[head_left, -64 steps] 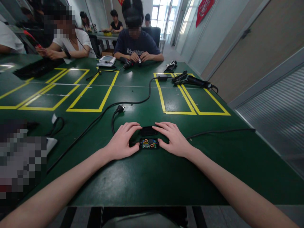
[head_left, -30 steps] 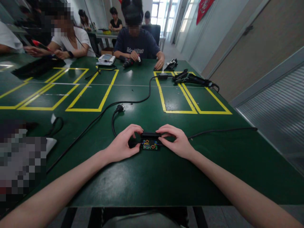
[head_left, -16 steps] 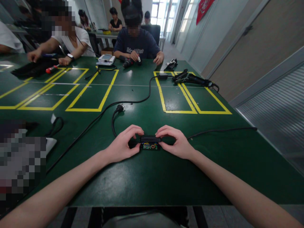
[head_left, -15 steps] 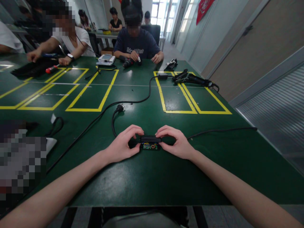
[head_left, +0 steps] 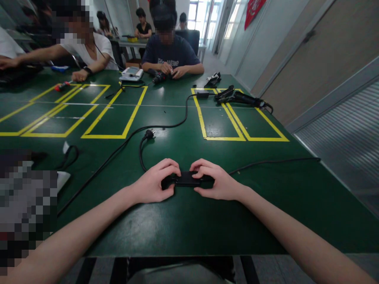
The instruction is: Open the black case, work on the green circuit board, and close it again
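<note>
Between my hands on the green table lies a small black adapter box (head_left: 187, 179). Its black cover lies over the body and no circuit board shows. My left hand (head_left: 158, 181) curls around the left end, fingertips on the top edge and thumb at the near side. At the right end my right hand (head_left: 217, 180) grips it the same way, fingers on the cover and thumb low at the near edge. A black cable with a plug (head_left: 149, 134) runs to the left end. Another black cable (head_left: 275, 161) leaves the right side.
A long black cable crosses the table to a small black box (head_left: 203, 95) and a black tool (head_left: 244, 98). Yellow tape (head_left: 103, 137) marks rectangles. Across the table, two people work near a drill (head_left: 160, 77) and a red screwdriver (head_left: 62, 86). A blurred-out object (head_left: 26, 205) lies left.
The cover has come down over the exposed circuit board of the adapter box. My right fingers have shifted onto the cover. Across the table, a person's arm has reached further left.
</note>
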